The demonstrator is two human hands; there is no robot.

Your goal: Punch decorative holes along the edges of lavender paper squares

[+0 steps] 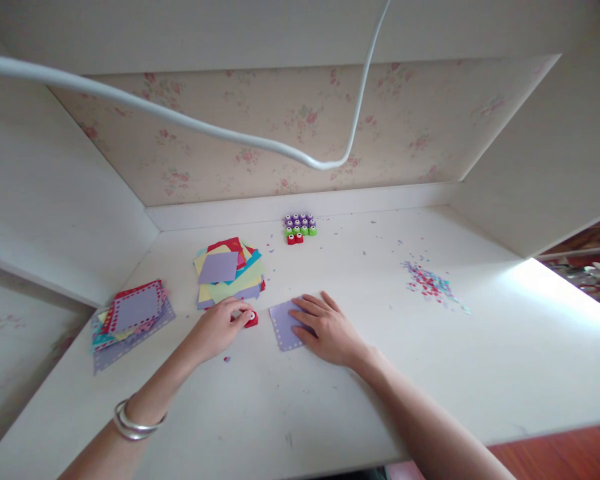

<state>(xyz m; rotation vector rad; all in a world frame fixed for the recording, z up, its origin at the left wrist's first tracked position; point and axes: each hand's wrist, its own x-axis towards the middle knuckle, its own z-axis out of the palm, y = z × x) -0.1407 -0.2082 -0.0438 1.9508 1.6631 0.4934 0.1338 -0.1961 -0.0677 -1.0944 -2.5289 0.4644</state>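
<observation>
Between the fingers of my left hand (223,327) is a small red craft hole punch (251,320), resting on the white tabletop. To its right lies a purple paper square (285,327) with a row of small punched holes along its left and lower edges. My right hand (325,327) lies flat on that square, fingers spread, covering its right part. Just beyond my left hand is a loose pile of coloured paper squares (230,273), a plain purple one on top.
At far left sits a stack of hole-edged papers (135,310). Several purple, green and red hole punches (300,227) stand in rows near the back. Paper confetti (427,280) is heaped at right, with scraps scattered about. A white cable (260,141) hangs across the upper view.
</observation>
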